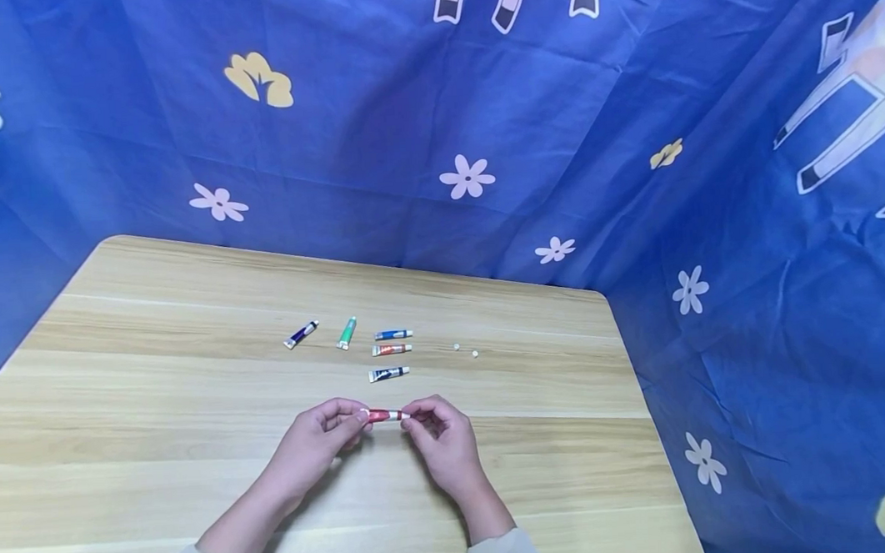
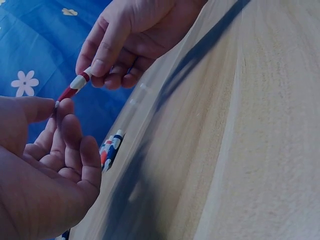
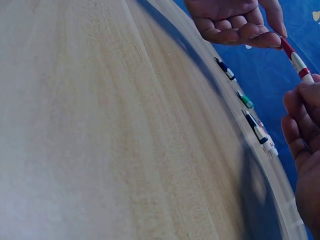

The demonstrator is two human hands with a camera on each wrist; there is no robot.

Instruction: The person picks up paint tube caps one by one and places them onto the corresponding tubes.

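Observation:
A small red paint tube (image 1: 385, 415) with a white end is held level above the wooden table (image 1: 157, 425). My left hand (image 1: 345, 419) pinches its flat tail end. My right hand (image 1: 418, 418) pinches its white cap end. In the left wrist view the red tube (image 2: 71, 88) spans between both hands' fingertips. The right wrist view shows the same red tube (image 3: 295, 59) between the two hands.
Several more small paint tubes lie beyond the hands: a dark blue one (image 1: 300, 334), a green one (image 1: 347, 332), a blue one (image 1: 393, 335), an orange-red one (image 1: 391, 349) and another dark one (image 1: 388, 374). Two tiny white caps (image 1: 465, 350) lie right of them. Blue flowered cloth (image 1: 478, 99) surrounds the table.

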